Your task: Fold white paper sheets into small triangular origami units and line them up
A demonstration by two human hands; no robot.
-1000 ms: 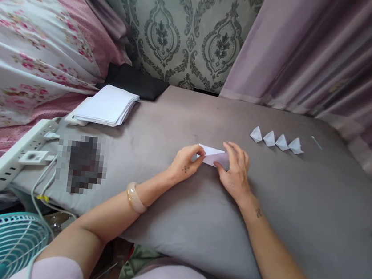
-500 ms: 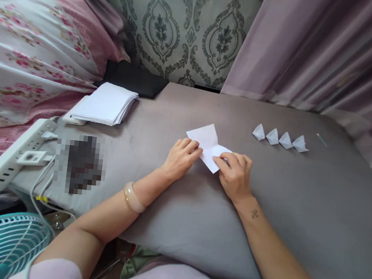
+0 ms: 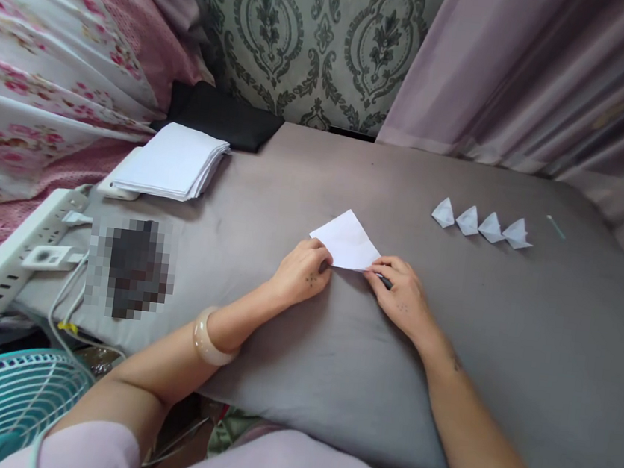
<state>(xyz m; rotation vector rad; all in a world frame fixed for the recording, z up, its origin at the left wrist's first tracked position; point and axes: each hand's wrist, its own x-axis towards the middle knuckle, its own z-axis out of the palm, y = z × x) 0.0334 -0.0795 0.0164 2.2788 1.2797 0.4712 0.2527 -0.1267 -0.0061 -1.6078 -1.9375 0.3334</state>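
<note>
A sheet of white paper (image 3: 348, 240) is folded over between my two hands, just above or on the grey tabletop cover. My left hand (image 3: 303, 269) pinches its left corner, fingers curled in. At the right corner, my right hand (image 3: 396, 287) grips the paper between thumb and fingers. A small dark thing shows by the right fingers, too little of it to name. Several folded white paper pieces (image 3: 491, 227) stand in a row to the right, apart from both hands.
A stack of white paper (image 3: 171, 161) lies at the back left by a black cloth (image 3: 224, 115). Along the left edge runs a white power strip (image 3: 17, 249) with plugs and cables. A turquoise fan (image 3: 4, 409) stands lower left. A thin stick (image 3: 556, 226) lies far right.
The paper has gone from a half-open, creased shape to a flatter folded one with a point away from me. My hands hold its two near corners. The view has shifted slightly.
</note>
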